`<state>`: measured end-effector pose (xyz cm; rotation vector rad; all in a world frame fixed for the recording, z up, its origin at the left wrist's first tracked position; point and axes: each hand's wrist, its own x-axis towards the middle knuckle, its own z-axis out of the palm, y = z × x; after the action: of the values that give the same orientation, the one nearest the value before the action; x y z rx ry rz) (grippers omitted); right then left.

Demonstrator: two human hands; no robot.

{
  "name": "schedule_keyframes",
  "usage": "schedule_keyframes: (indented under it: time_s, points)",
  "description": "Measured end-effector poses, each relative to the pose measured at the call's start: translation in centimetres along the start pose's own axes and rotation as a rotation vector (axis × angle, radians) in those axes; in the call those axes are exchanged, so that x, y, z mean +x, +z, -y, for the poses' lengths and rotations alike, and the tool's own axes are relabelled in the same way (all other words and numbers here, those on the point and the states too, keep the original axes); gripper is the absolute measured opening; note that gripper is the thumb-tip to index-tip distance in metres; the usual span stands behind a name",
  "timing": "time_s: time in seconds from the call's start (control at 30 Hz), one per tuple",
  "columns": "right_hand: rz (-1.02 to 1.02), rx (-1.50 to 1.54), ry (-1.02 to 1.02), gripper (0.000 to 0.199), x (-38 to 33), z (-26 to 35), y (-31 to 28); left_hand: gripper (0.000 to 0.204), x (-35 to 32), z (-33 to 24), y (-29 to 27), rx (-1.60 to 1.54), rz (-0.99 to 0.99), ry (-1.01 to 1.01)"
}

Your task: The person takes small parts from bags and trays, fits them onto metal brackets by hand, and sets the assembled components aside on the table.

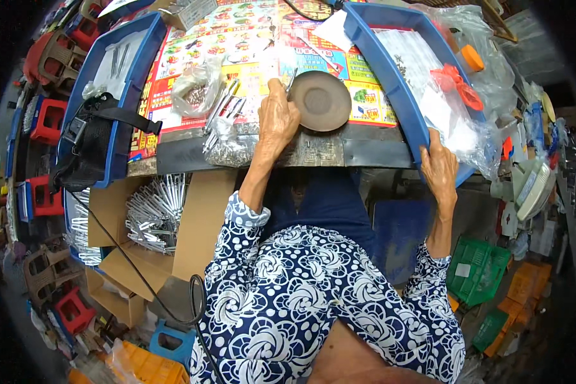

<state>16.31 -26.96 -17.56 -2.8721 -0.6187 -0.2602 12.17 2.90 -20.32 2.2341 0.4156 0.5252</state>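
My left hand [277, 118] is over the table, closed, right beside a round brown dish [320, 101]. A thin silvery sliver shows between its fingertips and the dish's rim; what the fingers hold is too small to name. At the table's right, my right hand [439, 166] grips the near end of a long blue tray [390, 77]. That tray holds white paper, clear plastic and a red plastic piece [457, 86]. Left of my left hand lie several slim metal pen-like rods [227, 105], a clear bag of small parts [195, 89] and another small-parts bag [227, 144].
A second blue tray [134, 96] stands at the left, a black strapped pouch [86, 147] over its near end. Below the table edge, an open cardboard box [201, 224] contains many silver rods. A black cable [125, 253] hangs across it. Green crates [477, 272] sit low at the right.
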Motion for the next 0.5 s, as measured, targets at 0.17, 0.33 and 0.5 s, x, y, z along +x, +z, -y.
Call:
schedule_keyframes:
  time_s: [0.17,0.33,0.5]
  points:
    - [0.009,-0.012,0.015,0.035,0.0,0.3,-0.2,0.017,-0.3,-1.6,-1.1,-0.119,0.076,-0.033]
    - [-0.054,0.020,-0.050,0.037,-0.1,0.6,-0.6,0.012,0.1,-1.5,-2.7,-0.242,0.057,-0.028]
    - [-0.144,0.201,-0.293,0.035,2.6,5.9,-2.0,0.010,1.1,-1.0,-7.4,-0.276,-0.080,-0.029]
